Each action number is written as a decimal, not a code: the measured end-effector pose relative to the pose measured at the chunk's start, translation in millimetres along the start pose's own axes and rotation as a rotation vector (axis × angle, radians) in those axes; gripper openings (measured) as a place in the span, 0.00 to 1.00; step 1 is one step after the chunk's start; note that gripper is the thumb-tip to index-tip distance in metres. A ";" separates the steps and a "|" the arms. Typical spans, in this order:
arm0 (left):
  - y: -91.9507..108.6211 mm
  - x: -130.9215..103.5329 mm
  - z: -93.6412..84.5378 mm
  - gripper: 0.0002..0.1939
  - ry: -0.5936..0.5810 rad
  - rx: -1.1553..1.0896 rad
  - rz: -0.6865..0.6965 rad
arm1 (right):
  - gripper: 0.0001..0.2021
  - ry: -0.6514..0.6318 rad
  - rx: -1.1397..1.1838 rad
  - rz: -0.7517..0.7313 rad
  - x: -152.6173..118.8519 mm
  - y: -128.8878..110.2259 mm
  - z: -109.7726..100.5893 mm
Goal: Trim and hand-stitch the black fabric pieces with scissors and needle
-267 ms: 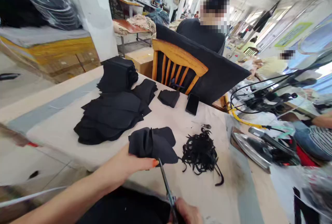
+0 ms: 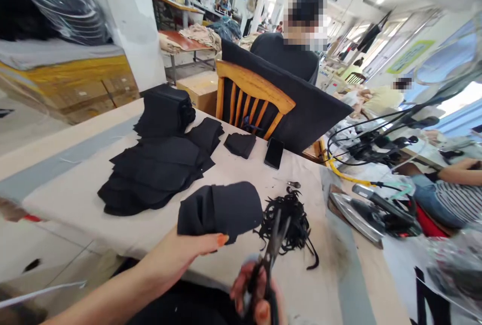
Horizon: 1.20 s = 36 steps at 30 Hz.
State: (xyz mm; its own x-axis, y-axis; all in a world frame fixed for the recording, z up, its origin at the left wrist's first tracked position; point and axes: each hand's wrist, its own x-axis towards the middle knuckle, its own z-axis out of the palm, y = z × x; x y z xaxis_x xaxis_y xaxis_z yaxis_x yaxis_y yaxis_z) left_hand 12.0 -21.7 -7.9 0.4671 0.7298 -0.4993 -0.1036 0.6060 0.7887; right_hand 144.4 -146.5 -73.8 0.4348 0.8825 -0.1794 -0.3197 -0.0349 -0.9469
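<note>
My left hand (image 2: 192, 249) pinches the lower edge of a black fabric piece (image 2: 235, 207), its thumb on top and the cloth raised over the table. My right hand (image 2: 258, 290) is wrapped round the handles of a pair of scissors (image 2: 271, 252). Their blades point up and stand apart, to the right of the fabric, with no cloth between them. Behind the blades a heap of thin black trimmings (image 2: 295, 222) lies on the table. Stacks of black cut pieces (image 2: 154, 169) cover the table's left side.
A phone (image 2: 274, 153), a small black piece (image 2: 240, 144) and a small pointed tool (image 2: 293, 184) lie farther back. An iron (image 2: 356, 214) rests at the right. Beyond the table stand a wooden chair (image 2: 256, 86) and a seated person in black. Another person's arm shows far right.
The scissors have left the fabric's edge, moved up and right, and their blades have opened. The fabric in my left hand now lies flatter and wider. The view has shifted slightly.
</note>
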 end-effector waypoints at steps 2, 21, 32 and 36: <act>-9.1 -2.9 4.2 0.11 -0.067 0.032 -0.020 | 0.27 0.139 0.107 -0.018 14.5 -13.4 14.9; 23.5 29.0 -20.3 0.30 -0.321 0.291 -0.041 | 0.13 -0.242 -0.125 0.077 43.6 -84.9 15.2; 7.8 14.3 1.1 0.10 -0.351 0.157 -0.053 | 0.13 -0.097 -0.107 -0.037 52.2 -72.6 15.7; 12.1 8.6 5.8 0.11 -0.190 0.172 0.016 | 0.15 -0.025 -0.088 -0.034 50.1 -67.7 22.5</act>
State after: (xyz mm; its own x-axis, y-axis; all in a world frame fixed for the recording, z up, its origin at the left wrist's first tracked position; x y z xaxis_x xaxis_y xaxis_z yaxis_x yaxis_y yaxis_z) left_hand 19.9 -10.0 -0.6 0.6253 0.6559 -0.4229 0.0311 0.5205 0.8533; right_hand 168.9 -89.4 -12.6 0.4226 0.8952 -0.1414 -0.2294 -0.0453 -0.9723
